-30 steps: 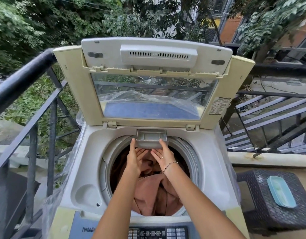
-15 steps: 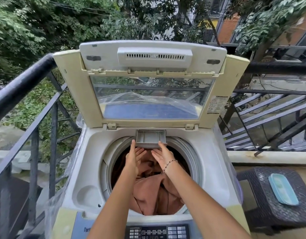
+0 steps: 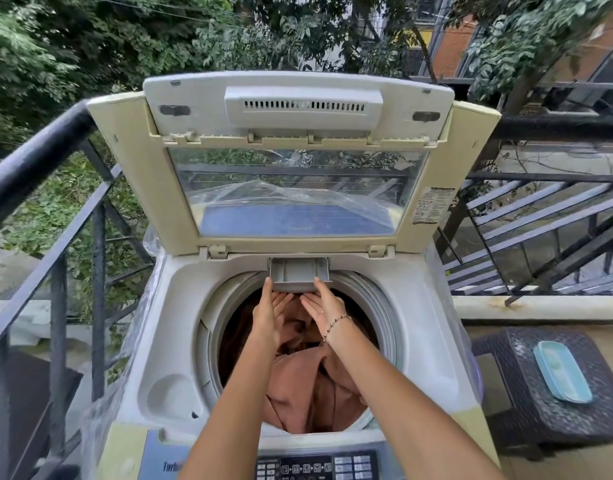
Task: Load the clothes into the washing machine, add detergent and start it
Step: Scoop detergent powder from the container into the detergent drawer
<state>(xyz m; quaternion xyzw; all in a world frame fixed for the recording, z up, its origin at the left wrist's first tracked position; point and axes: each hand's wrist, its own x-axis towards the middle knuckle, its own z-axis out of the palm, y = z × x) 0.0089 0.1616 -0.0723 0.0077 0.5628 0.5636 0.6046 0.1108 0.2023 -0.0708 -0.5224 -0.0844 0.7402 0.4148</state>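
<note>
A top-loading washing machine point(image 3: 166, 327) stands with its lid point(image 3: 298, 188) raised upright. Brown clothes point(image 3: 305, 382) fill the drum. A grey detergent drawer point(image 3: 299, 273) sticks out at the back rim of the drum opening. My left hand point(image 3: 267, 315) cups the drawer from below at its left corner, thumb against its side. My right hand point(image 3: 324, 306), with a bead bracelet on the wrist, holds the drawer's right underside. The control panel point(image 3: 308, 467) lies at the front edge, partly hidden by my forearms.
Black metal railings point(image 3: 56, 216) run along the left and behind the machine. To the right stands a dark wicker stool point(image 3: 526, 420) carrying a light blue tray point(image 3: 561, 370). Trees and buildings lie beyond. Clear plastic wrap covers the machine's sides.
The drawer has slid slightly further back towards the machine's rear, and both hands have followed it. The camera has shifted a little.
</note>
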